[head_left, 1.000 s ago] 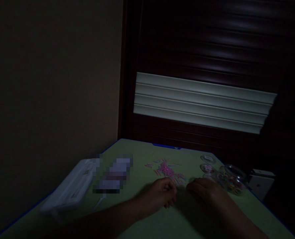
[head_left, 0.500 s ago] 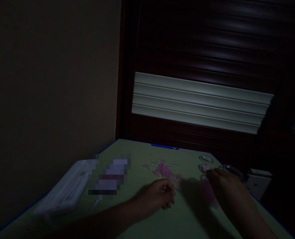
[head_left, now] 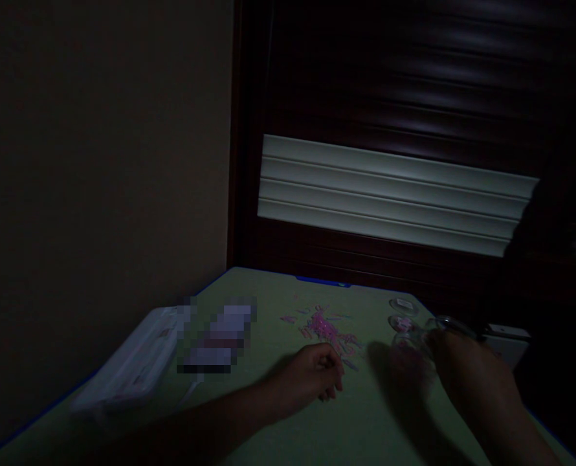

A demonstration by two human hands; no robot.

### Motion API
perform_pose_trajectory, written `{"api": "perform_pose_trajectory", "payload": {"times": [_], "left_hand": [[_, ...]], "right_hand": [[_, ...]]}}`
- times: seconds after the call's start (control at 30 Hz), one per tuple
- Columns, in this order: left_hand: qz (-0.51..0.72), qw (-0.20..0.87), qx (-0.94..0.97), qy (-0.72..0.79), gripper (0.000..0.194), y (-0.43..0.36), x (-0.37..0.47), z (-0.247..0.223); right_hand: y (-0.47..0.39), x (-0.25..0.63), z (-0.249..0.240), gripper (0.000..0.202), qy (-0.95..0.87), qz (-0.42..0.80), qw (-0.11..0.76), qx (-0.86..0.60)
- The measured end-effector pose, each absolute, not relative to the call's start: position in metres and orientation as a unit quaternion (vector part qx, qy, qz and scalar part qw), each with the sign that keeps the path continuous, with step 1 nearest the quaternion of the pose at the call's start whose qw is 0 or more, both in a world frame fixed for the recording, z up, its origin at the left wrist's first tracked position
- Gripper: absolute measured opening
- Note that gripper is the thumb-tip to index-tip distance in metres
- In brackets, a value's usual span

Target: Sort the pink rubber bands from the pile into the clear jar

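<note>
My left hand (head_left: pixel 314 375) rests over the green table with its fingers curled in and the thumb close to them. Whether something small lies in the fingers is hidden. Just beyond it spreads a pile of small pink beads (head_left: pixel 324 329), with slim pale pieces scattered around. On the right, my right hand (head_left: pixel 470 372) is beside a clear round container (head_left: pixel 411 366) with pink contents, its fingertips near the upper right side. Blur and darkness hide its grip. Behind the container sits a small clear dish (head_left: pixel 402 323) with pinkish pieces.
A clear round lid or dish (head_left: pixel 403 305) with a white label lies farther back. Another clear rounded object (head_left: pixel 454 325) is behind my right hand. A white box (head_left: pixel 506 336) stands off the table's right side. At left lie a white plastic case (head_left: pixel 127 362) and a pixelated flat object (head_left: pixel 220 336).
My right hand has shifted right, from over the round container to its right side. The container shows more of its clear upper part. My left hand has stayed nearly still.
</note>
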State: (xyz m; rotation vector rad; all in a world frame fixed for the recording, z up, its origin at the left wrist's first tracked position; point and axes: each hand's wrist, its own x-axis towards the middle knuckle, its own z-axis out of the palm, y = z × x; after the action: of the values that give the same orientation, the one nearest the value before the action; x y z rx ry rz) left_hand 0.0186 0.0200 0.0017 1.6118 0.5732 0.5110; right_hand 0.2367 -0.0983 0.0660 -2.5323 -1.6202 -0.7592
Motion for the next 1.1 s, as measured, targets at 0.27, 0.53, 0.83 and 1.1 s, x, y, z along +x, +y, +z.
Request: {"api": "perform_pose_trajectory", "payload": {"times": [0.27,0.53,0.83,1.1], "left_hand": [[0.224,0.626,0.706,0.245,0.017,0.019,0.018,0.003],[0.223,0.628,0.710,0.228,0.015,0.022,0.018,-0.002],[0.200,0.609,0.733,0.228,0.014,0.021,0.015,0.002],[0.155,0.219,0.932,0.244,0.017,0.033,-0.018,0.039]], "right_hand": [[-0.099,0.239,0.067,0.029,-0.561,-0.251,0.030,-0.788],[-0.088,0.232,0.062,0.026,-0.651,-0.207,0.091,-0.725],[-0.080,0.196,0.055,0.024,-0.784,-0.087,0.090,-0.608],[-0.075,0.199,0.041,0.020,-0.810,-0.046,0.122,-0.571]]}}
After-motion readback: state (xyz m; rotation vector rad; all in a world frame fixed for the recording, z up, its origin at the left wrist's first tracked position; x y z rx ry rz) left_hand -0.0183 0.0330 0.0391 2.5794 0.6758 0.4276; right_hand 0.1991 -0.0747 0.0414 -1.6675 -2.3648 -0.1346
